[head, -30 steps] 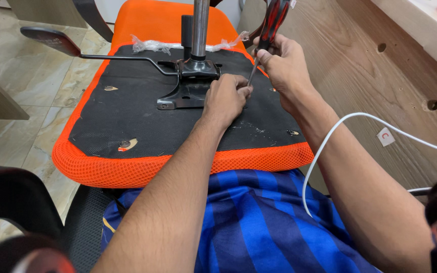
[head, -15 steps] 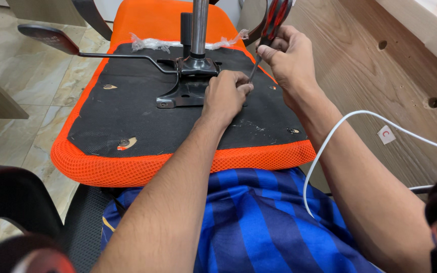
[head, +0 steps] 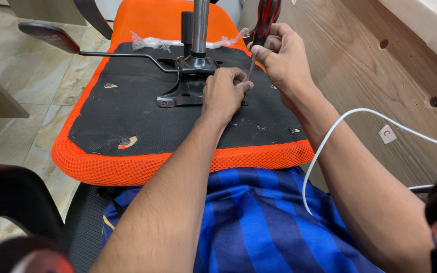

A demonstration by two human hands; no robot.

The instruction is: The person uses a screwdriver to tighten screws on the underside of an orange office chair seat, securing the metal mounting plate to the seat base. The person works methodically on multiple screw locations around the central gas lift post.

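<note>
Red-and-black-handled screwdriver [head: 265, 23], held near-upright over the upturned orange mesh office-chair seat [head: 142, 164]; its handle top is cut off by the upper frame edge, and its thin steel shaft slants down to the left, the tip hidden behind the left hand's fingers. Right hand [head: 284, 63]: closed around the lower part of the handle. Left hand [head: 223, 93]: curled into a loose fist at the shaft's lower end, fingertips pinched together; whatever they pinch is too small to make out, and the screw hole beneath is covered.

Both hands work over the black fabric underside panel [head: 127, 116] of the seat, just right of the black metal mounting plate [head: 185, 91], whose right part lies under the left hand. A chrome gas-lift column [head: 200, 28] rises from the plate and leaves the frame at the top. A black lever with a paddle end [head: 51, 36] extends left from the plate. Crumpled clear plastic wrap [head: 150, 43] lies along the panel's far edge.

The seat rests against the person's blue striped shirt [head: 259, 227]. A white cable [head: 330, 136] loops over the right forearm. A pale wooden panel with drilled holes [head: 380, 76] stands to the right; tiled floor [head: 21, 131] lies to the left.
</note>
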